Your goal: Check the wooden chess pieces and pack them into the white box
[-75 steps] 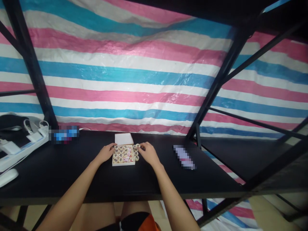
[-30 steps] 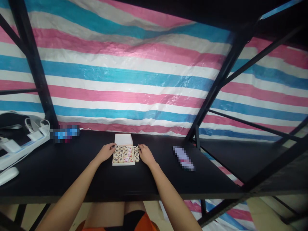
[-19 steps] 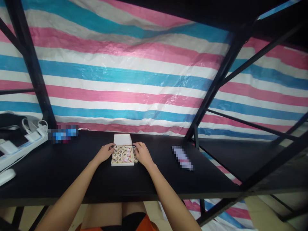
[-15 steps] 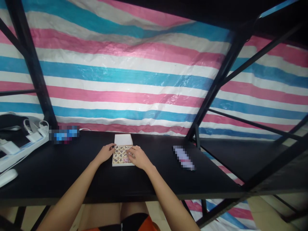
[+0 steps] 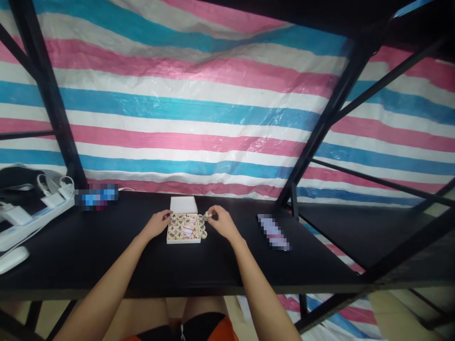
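Note:
A white box (image 5: 183,240) stands on the black table with its lid (image 5: 184,205) folded back. Round Chinese chess pieces (image 5: 173,228) with black or red characters lie inside, partly under a small red-and-white packet (image 5: 189,229). My left hand (image 5: 157,224) holds the box at its far left corner, fingers closed against the rim. Just right of the box, my right hand (image 5: 222,222) pinches one chess piece (image 5: 208,215) between thumb and fingers. Several more pieces (image 5: 203,228) sit in a column along the box's right side.
A blurred-out phone-like object (image 5: 273,232) lies to the right. On the left are a power strip (image 5: 42,220) with plugs, a white mouse-like object (image 5: 14,259) and a blurred blue item (image 5: 97,198). Black metal posts (image 5: 309,142) rise behind, against a striped plastic sheet (image 5: 185,104).
My right hand has moved from over the box's right part to its right side, now with a chess piece in its fingers. The packet and the outside pieces are now uncovered. My left hand stays put.

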The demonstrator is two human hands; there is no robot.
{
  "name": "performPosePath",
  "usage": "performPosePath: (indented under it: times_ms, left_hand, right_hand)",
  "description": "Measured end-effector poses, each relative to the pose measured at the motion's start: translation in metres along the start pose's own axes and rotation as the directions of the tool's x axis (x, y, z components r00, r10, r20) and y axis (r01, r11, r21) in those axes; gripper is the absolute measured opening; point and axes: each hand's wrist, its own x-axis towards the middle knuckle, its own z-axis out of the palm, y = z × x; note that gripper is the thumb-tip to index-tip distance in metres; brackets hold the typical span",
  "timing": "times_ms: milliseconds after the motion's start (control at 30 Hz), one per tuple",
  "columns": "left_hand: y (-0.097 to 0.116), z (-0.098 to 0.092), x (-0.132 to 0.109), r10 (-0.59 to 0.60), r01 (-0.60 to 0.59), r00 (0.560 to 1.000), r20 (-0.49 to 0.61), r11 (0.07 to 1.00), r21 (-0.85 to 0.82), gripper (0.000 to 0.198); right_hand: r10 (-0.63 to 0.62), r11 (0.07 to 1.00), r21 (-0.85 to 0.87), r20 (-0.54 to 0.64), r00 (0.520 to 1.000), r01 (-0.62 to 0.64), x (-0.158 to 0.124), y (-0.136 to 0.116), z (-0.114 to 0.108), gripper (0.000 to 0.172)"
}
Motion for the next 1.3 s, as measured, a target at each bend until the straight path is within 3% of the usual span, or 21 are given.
performPosePath:
  times_ms: [133,267,467,633,767,833,900,1033,1167,1233,1300]
  left_hand:
    - [0.000,-0.001,0.000,0.002,-0.002,1.000,-0.002,1.000,0.002,0.040]
    - [0.001,-0.001,0.000,0.006,-0.006,1.000,-0.002,1.000,0.005,0.039]
    - [0.001,-0.001,0.001,-0.001,0.001,1.000,0.001,1.000,-0.003,0.039]
    - [0.001,-0.001,0.000,-0.005,0.005,1.000,0.007,1.000,-0.007,0.039]
    - [0.002,-0.001,-0.001,-0.004,0.004,1.000,0.011,1.000,-0.012,0.039]
    - [0.003,-0.002,-0.001,-0.008,0.008,1.000,0.010,1.000,-0.013,0.039]
    - [0.004,-0.002,-0.002,-0.008,0.008,1.000,0.007,1.000,-0.013,0.039]
    - [0.005,-0.003,-0.002,-0.001,0.002,1.000,0.003,1.000,-0.008,0.041]
    - [0.004,-0.003,-0.002,0.012,-0.012,1.000,0.011,1.000,-0.005,0.042]
    - [0.003,-0.003,-0.002,0.014,-0.013,1.000,0.012,1.000,-0.006,0.042]
    - [0.002,-0.002,-0.002,0.013,-0.013,1.000,0.011,1.000,-0.008,0.042]
  right_hand:
    - [0.093,0.995,0.037,0.016,0.996,-0.093,-0.006,0.034,0.002,0.020]
    - [0.098,0.992,0.080,0.056,0.994,-0.102,-0.009,0.040,0.021,0.026]
    - [0.081,0.994,0.072,0.016,0.997,-0.082,-0.010,0.031,0.018,0.027]
    - [-0.007,1.000,0.024,-0.025,1.000,0.007,-0.015,-0.004,0.021,0.018]
    - [-0.198,0.977,-0.073,0.060,0.978,0.202,-0.015,-0.036,0.036,0.025]
    - [-0.237,0.960,-0.118,0.136,0.962,0.253,-0.013,-0.042,0.041,0.028]
    - [-0.229,0.956,-0.146,0.175,0.958,0.255,-0.012,-0.043,0.042,0.029]
    - [-0.215,0.956,-0.170,0.144,0.966,0.239,-0.014,-0.038,0.043,0.026]
    - [-0.239,0.963,-0.093,0.143,0.960,0.253,-0.016,-0.036,0.043,0.024]
    - [-0.219,0.975,-0.026,0.094,0.971,0.222,-0.016,-0.032,0.038,0.024]
    - [-0.109,0.993,0.039,-0.005,0.994,0.109,-0.015,-0.022,0.029,0.027]
